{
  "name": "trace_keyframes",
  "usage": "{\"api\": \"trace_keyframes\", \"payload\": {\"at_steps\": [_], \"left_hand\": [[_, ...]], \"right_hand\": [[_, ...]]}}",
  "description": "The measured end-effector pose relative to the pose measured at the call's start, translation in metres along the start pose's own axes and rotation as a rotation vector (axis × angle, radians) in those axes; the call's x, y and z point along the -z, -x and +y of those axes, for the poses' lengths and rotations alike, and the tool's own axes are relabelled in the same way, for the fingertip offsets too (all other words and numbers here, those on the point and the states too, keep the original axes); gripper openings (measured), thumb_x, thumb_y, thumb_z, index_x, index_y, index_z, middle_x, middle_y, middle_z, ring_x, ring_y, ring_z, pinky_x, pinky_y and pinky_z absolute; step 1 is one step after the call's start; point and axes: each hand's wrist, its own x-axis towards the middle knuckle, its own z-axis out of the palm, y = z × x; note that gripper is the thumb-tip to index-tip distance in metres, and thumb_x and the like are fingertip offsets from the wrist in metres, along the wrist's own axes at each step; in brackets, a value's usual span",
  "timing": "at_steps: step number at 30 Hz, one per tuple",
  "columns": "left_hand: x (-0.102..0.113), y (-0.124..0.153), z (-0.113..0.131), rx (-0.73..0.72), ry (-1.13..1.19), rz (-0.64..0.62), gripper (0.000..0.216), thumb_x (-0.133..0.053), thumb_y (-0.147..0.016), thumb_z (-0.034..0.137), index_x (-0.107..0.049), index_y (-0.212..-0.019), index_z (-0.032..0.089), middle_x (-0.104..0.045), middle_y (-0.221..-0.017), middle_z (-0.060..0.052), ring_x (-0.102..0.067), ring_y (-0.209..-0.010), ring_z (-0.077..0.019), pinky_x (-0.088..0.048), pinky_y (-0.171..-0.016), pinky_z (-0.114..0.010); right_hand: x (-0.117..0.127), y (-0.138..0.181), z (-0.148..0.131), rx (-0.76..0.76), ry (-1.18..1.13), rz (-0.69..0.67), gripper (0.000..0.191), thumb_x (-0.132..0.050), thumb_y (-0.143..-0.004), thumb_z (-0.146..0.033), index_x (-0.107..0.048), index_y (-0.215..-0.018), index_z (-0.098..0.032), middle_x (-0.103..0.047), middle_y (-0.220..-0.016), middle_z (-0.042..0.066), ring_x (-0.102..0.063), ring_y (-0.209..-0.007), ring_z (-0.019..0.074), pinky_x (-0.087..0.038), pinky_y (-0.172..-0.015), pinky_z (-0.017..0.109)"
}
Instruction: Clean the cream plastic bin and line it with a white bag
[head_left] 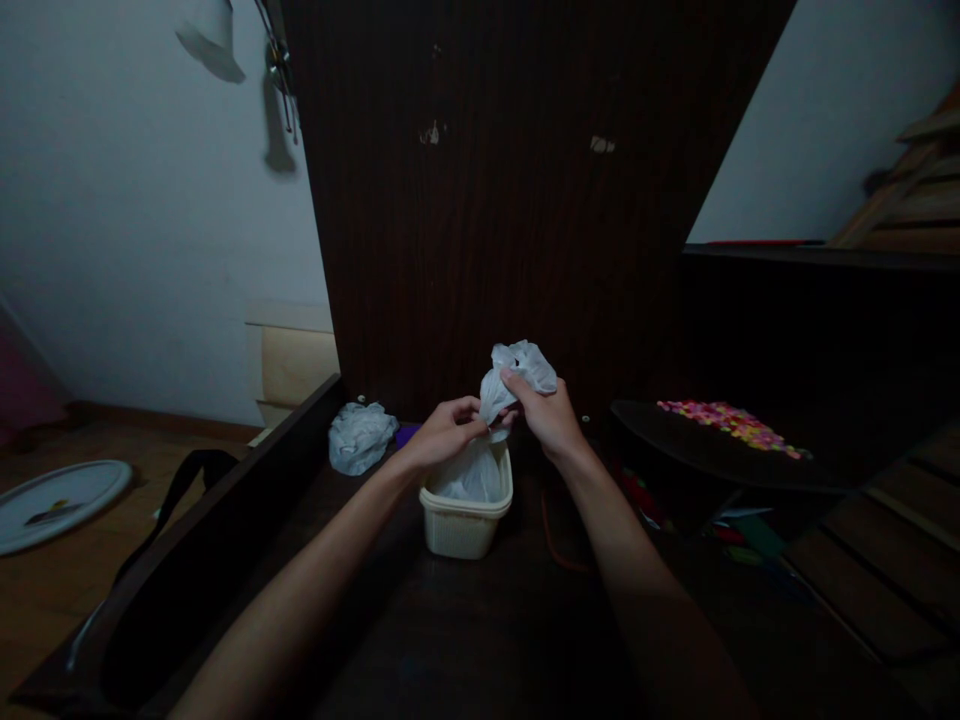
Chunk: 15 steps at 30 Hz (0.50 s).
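A white plastic bag (pixel 491 395) is gathered between my two hands, and its lower part hangs down into a cream plastic basket (pixel 466 528). My right hand (pixel 551 418) is closed around the bunched top of the bag, thumb lying over it. Just to the left, my left hand (pixel 454 428) pinches the twisted neck of the bag above the basket's rim. Some fingertips of both hands are hidden by the plastic. Another crumpled white bag (pixel 362 438) lies on the dark surface, left of the basket.
A tall dark wooden panel (pixel 495 200) rises behind the basket. Along the left runs a raised dark board (pixel 225 520). On the right, a dark shelf (pixel 645 425) bears a strip of colourful small pieces (pixel 735 425). A white round lid-like object (pixel 67 500) is at far left.
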Motion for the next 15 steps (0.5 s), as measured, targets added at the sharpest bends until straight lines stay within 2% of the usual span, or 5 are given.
{"api": "trace_keyframes", "payload": {"at_steps": [3, 7, 13, 15], "left_hand": [[0.001, 0.005, 0.003, -0.006, -0.045, -0.054, 0.011, -0.064, -0.081, 0.019, -0.073, -0.085, 0.013, -0.072, -0.082, -0.004, -0.064, -0.077, -0.0157, -0.049, -0.074, -0.027], [0.003, 0.008, 0.004, -0.048, -0.070, -0.086, 0.013, -0.062, -0.083, 0.019, -0.074, -0.085, 0.014, -0.074, -0.088, -0.005, -0.067, -0.086, -0.0188, -0.051, -0.082, -0.030], [0.009, 0.005, 0.003, -0.075, -0.110, -0.139, 0.018, -0.068, -0.085, 0.030, -0.071, -0.093, 0.015, -0.073, -0.093, -0.007, -0.068, -0.088, -0.0195, -0.053, -0.079, -0.030], [0.011, 0.005, 0.002, -0.097, -0.150, -0.155, 0.023, -0.070, -0.084, 0.033, -0.070, -0.099, 0.015, -0.073, -0.098, -0.007, -0.068, -0.091, -0.0201, -0.054, -0.082, -0.032]], "right_hand": [[-0.001, 0.001, -0.005, -0.013, -0.024, -0.017, 0.029, -0.074, -0.069, -0.046, -0.065, -0.073, -0.018, -0.067, -0.057, 0.003, -0.063, -0.046, 0.0186, -0.054, -0.042, 0.029], [0.000, -0.001, -0.009, -0.007, -0.045, -0.022, 0.026, -0.074, -0.071, -0.043, -0.066, -0.072, -0.018, -0.067, -0.060, 0.003, -0.065, -0.049, 0.0187, -0.057, -0.046, 0.030], [0.002, -0.005, -0.014, -0.013, -0.090, 0.005, 0.023, -0.075, -0.071, -0.040, -0.067, -0.073, -0.018, -0.070, -0.064, 0.004, -0.067, -0.055, 0.0208, -0.058, -0.048, 0.031], [0.001, -0.006, -0.017, -0.022, -0.116, 0.003, 0.024, -0.076, -0.070, -0.039, -0.068, -0.076, -0.018, -0.071, -0.066, 0.003, -0.067, -0.056, 0.0202, -0.058, -0.049, 0.031]]}}
